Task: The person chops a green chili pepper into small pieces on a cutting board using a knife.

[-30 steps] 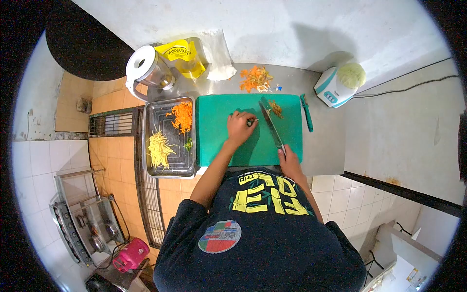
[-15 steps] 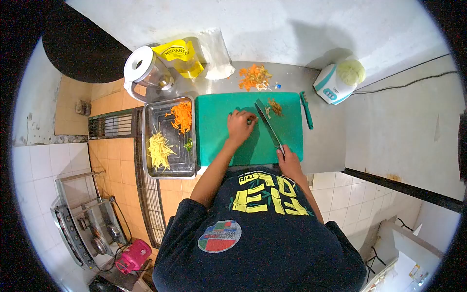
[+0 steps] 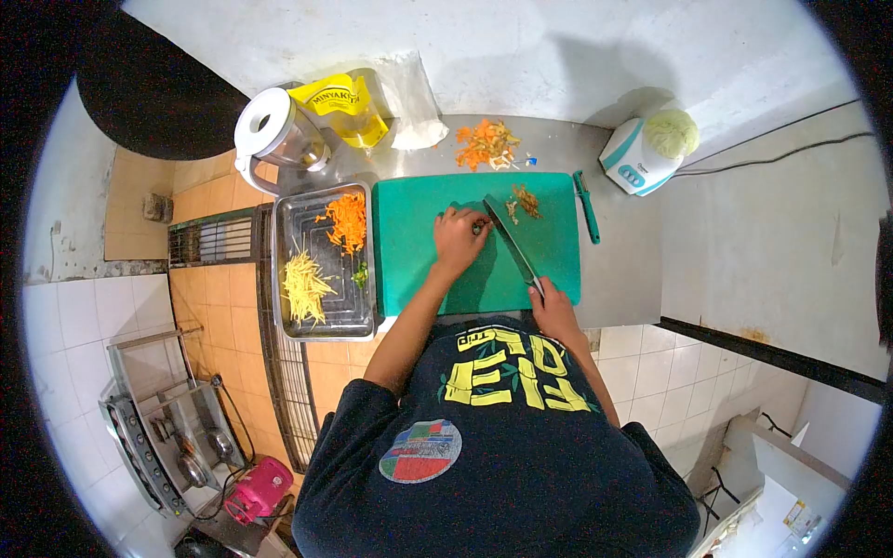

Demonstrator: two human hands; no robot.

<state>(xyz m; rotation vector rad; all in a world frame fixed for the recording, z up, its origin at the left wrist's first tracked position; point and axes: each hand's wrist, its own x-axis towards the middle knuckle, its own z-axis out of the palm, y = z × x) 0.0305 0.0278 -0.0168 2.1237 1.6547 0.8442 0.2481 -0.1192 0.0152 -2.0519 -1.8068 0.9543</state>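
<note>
My left hand [image 3: 459, 238] rests on the green cutting board [image 3: 409, 223], its fingers closed round a small dark piece [image 3: 479, 227] that is too small to name. My right hand [image 3: 553, 309] grips the handle of a knife [image 3: 513, 245]. The blade points up and left across the board, its tip just right of my left fingertips. Small brown bits [image 3: 527, 202] and a few pale bits lie to the right of the blade.
On the left, a metal tray [image 3: 370, 279] holds orange shreds, pale yellow strips and green bits. Behind the board are peelings [image 3: 486, 145], a yellow pouch [image 3: 346, 102] and a lidded jug [image 3: 279, 135]. A peeler [image 3: 587, 209] and a device bearing a cabbage [image 3: 672, 135] stand right.
The knife's tip has swung left toward my left fingers, and more pale bits show beside the brown ones. My left hand stays in nearly the same place.
</note>
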